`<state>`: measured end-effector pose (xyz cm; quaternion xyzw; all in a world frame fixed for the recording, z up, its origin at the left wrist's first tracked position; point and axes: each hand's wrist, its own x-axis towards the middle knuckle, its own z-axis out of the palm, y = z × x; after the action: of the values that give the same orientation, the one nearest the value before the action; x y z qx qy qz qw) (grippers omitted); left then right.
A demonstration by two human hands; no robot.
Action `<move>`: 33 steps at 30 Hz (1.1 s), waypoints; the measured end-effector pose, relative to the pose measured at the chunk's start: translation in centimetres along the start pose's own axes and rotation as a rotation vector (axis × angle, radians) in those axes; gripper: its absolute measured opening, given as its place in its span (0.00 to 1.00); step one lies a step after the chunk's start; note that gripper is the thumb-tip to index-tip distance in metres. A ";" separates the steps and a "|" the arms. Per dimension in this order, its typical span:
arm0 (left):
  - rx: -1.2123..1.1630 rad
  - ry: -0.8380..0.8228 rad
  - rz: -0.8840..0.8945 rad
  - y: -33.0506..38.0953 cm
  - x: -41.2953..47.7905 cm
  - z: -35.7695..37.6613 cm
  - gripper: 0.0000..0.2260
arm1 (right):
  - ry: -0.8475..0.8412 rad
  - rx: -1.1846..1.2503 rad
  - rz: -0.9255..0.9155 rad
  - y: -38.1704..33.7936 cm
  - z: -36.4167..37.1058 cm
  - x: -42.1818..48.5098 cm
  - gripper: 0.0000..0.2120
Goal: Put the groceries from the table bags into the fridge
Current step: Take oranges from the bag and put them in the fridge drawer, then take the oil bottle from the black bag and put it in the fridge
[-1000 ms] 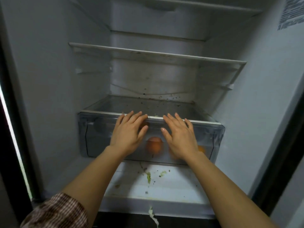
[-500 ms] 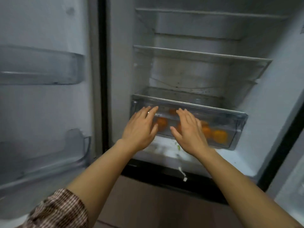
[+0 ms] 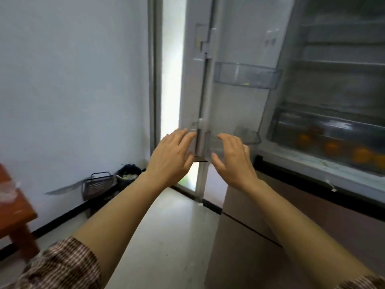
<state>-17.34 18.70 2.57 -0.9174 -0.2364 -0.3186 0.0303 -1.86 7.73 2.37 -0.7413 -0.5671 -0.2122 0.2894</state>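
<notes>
**Both hands empty beside the open fridge**

The left hand and right hand hover apart with fingers loosely spread, grasping nothing, near the edge of the smooth white fridge door. On the door is a clear rectangular plastic bin. Far right, the fridge holds a transparent drawer of round oranges, blurred. The reddish wooden table is cut off at the left edge.

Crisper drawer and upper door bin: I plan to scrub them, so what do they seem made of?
Crisper drawer: likely clear, glossy plastic; the oranges show through its front and light glints on the top edge. Upper door bin: probably the same sort of plastic, smoky and translucent, since the white door liner shows through it.
</notes>
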 end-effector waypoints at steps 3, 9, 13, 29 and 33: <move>0.017 -0.041 -0.148 -5.6 -5.7 -2.7 0.29 | -0.069 0.075 -0.075 -7.2 3.7 0.0 0.23; 0.081 -0.049 -0.436 -16.8 -16.7 -6.5 0.21 | -0.265 0.125 -0.252 -20.7 11.9 0.9 0.24; 0.134 -0.054 -0.584 -24.5 -22.5 -8.9 0.21 | -0.348 0.188 -0.369 -29.4 18.5 1.9 0.24; 0.280 -0.113 -0.983 -54.5 -37.4 -17.2 0.22 | -0.641 0.320 -0.611 -59.9 40.4 8.8 0.24; 0.307 -0.134 -1.010 -60.9 -41.2 -19.2 0.23 | -0.671 0.334 -0.634 -66.5 44.5 9.3 0.24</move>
<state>-84.14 51.66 -12.68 -0.6927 -0.6940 -0.1959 -0.0079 -64.05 56.79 -12.10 -0.5029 -0.8533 0.0548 0.1268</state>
